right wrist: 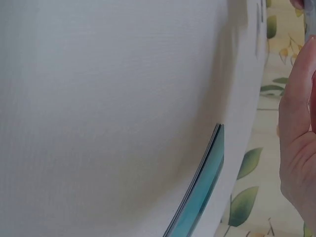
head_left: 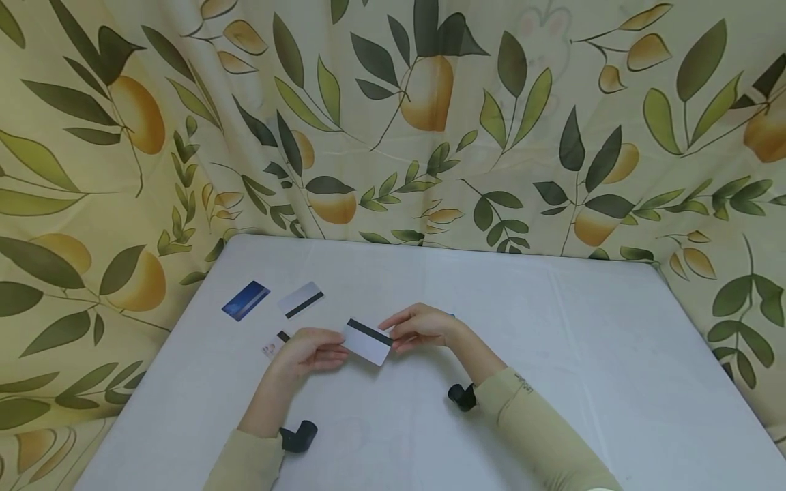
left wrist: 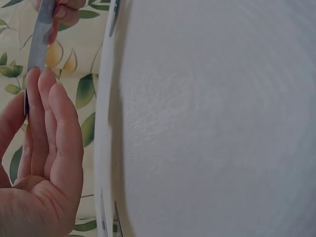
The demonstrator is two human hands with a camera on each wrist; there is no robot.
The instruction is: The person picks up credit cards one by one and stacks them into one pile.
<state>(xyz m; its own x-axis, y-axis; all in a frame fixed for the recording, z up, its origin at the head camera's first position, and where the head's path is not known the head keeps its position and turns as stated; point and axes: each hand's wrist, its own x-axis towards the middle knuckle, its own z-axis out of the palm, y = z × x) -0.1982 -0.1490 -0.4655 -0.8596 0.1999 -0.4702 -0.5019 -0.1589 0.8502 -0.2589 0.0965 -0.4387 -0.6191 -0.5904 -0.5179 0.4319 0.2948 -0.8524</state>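
A white card with a black stripe (head_left: 366, 346) is held above the table between both hands, its striped face toward the head camera. My left hand (head_left: 312, 351) pinches its left end between thumb and fingertips. The opposite end is gripped by my right hand (head_left: 424, 326). The left wrist view catches the card (left wrist: 40, 42) nearly edge-on. On the table, left of the hands, lie a blue card (head_left: 246, 301) and a silvery striped card (head_left: 301, 300). Another striped card (head_left: 270, 348) is partly covered by my left hand.
The table (head_left: 583, 341) has a white cover and meets a leaf-and-fruit patterned curtain (head_left: 393, 170) at its back edge. Beneath my right hand, a teal-topped stack of cards (right wrist: 200, 185) lies on the table; the right wrist mostly hides it from the head camera.
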